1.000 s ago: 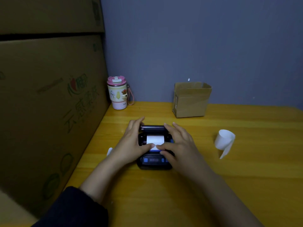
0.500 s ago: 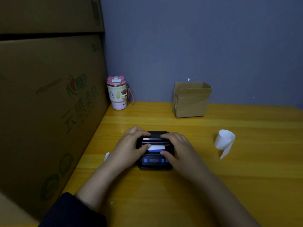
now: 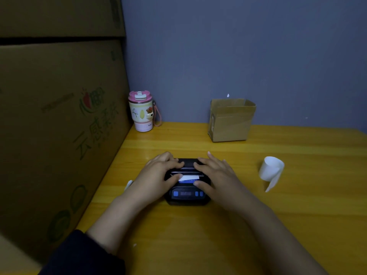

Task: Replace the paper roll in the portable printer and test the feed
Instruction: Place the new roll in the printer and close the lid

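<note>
1. Both hands lay palm-down on the portable printer (image 3: 187, 192), which sat flat on the yellow wooden table (image 3: 278, 215), near the middle of its front half.
2. The left hand (image 3: 156, 175) covered the printer's left side. Its fingers were loosely together and curled over the back edge of the lid, with the thumb stretched inward to touch the left end of the paper strip (image 3: 188, 178).
3. The right hand (image 3: 216, 175) covered the right side. Its fingers were slightly spread across the lid, one raised a little at the back, and the thumb pressed at the strip's right end. Neither hand gripped anything; both simply pressed down.
4. The lid looked closed, with the white strip poking out of the slot between the two thumbs.
5. A loose paper roll (image 3: 271, 169) stood on the table well to the right of the printer, its tail (image 3: 275, 182) curling down toward the front.
6. A small open cardboard box (image 3: 231, 121) stood against the blue-grey wall; from where I stood its inside could not be seen.
7. A pink-lidded tumbler (image 3: 141, 112), closed, stood in the back left corner beside the large cartons (image 3: 59, 116).
8. Something small and white (image 3: 128, 184) peeked out from behind the left wrist, too hidden to make out. The room was dim, and the printer's blue buttons and display were blurred.
</note>
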